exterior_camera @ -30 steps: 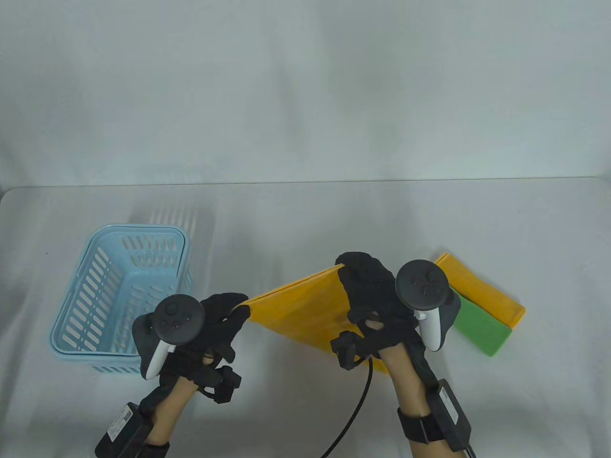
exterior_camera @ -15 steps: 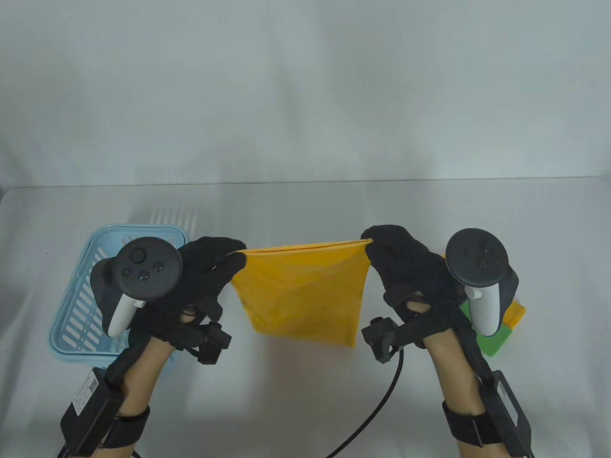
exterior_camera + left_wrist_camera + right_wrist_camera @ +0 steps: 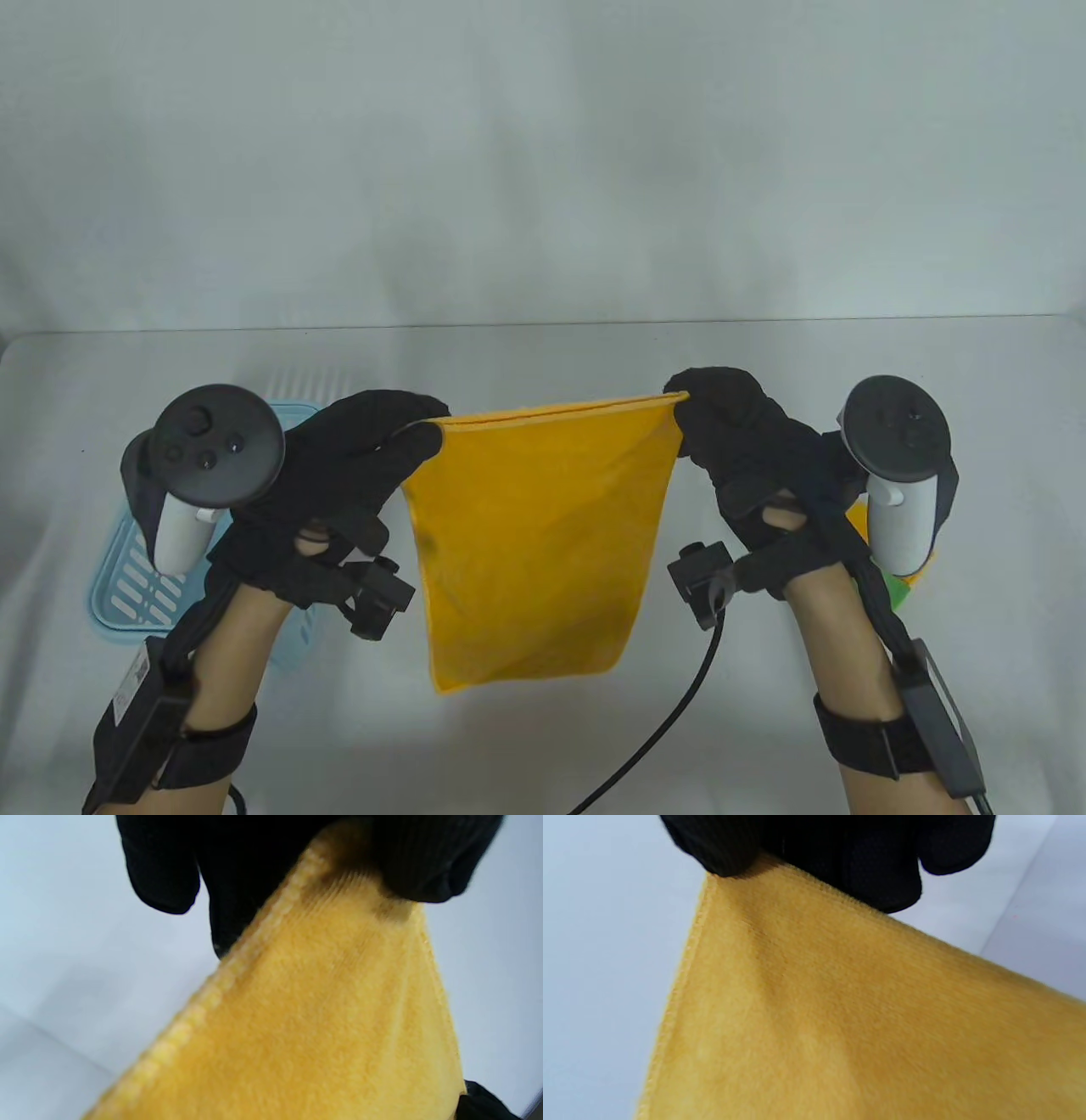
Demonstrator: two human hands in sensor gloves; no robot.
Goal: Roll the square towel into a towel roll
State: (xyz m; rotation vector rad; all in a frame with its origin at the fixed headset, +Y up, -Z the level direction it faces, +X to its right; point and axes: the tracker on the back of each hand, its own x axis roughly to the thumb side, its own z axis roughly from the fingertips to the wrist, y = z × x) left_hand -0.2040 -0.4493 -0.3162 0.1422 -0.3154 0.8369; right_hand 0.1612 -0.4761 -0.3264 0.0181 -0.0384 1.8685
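Towel now lifted clear of the table and hanging open as a full square, up from a low, slanted spread at the near right a second ago. Top edge pulled taut and level between both hands, higher and wider apart than half a second back. Left hand pinching the top left corner, right hand pinching the top right; hem caught between gloved fingertips in both wrist views. Bottom edge dangling free, near side of the scene, above the table. Unfolding apparently done; rolling not yet begun, laying flat likely next. Basket at far left, partly hidden behind the left wrist; other cloths barely visible behind the right.
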